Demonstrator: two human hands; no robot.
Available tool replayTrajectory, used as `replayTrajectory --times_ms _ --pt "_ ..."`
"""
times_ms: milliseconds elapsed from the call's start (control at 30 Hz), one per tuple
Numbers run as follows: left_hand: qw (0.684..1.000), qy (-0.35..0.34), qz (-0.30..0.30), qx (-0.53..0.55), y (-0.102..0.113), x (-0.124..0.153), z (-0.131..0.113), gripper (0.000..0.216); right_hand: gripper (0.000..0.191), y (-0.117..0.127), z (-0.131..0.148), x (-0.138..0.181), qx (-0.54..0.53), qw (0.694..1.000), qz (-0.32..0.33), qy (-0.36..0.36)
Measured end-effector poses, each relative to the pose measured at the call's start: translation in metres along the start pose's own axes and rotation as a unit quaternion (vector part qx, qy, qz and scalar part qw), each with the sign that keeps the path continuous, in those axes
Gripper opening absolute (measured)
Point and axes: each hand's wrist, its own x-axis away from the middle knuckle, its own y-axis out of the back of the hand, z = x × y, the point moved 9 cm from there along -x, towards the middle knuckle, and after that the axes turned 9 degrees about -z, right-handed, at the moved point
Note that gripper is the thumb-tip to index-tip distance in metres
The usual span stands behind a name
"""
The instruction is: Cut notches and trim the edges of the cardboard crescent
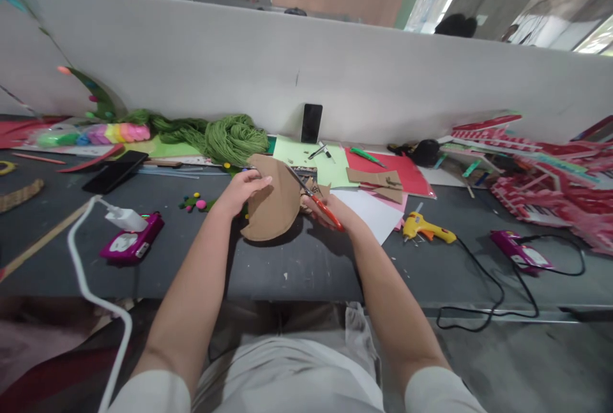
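My left hand (242,189) grips the upper left edge of a rounded brown cardboard piece (274,207) and holds it just above the dark grey table (297,260). My right hand (330,209) is closed around the orange handles of a pair of scissors (313,197). The scissor blades point up and left and meet the cardboard's right edge near its top. Small brown offcuts sit close behind my right hand.
A yellow glue gun (426,228) with a black cord lies right of my hands. White, red and green paper sheets (368,209) lie behind. Green yarn (230,135), a black phone (115,172), two magenta power sockets (131,244) and red craft pieces (550,170) surround the spot.
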Motion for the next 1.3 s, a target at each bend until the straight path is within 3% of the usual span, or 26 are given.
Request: replayTrajectory --times_ms 333,667,967,1300 --pt "0.998 -0.040 -0.030 -0.028 0.006 -0.003 -0.003 0.050 0.075 -0.022 -0.007 -0.009 -0.024 0.999 0.021 0.028" --pt "1.000 -0.011 -0.005 0.005 0.011 -0.003 -0.001 0.057 0.066 -0.022 -0.007 -0.009 0.004 0.999 0.030 0.034" --pt "1.000 -0.018 0.005 -0.009 0.009 0.002 -0.006 0.059 0.072 -0.026 -0.004 -0.006 -0.035 0.999 0.023 0.029" --pt "1.000 -0.009 0.016 -0.003 0.008 0.003 -0.006 0.055 0.070 -0.024 0.003 0.001 -0.005 0.998 0.044 0.035"
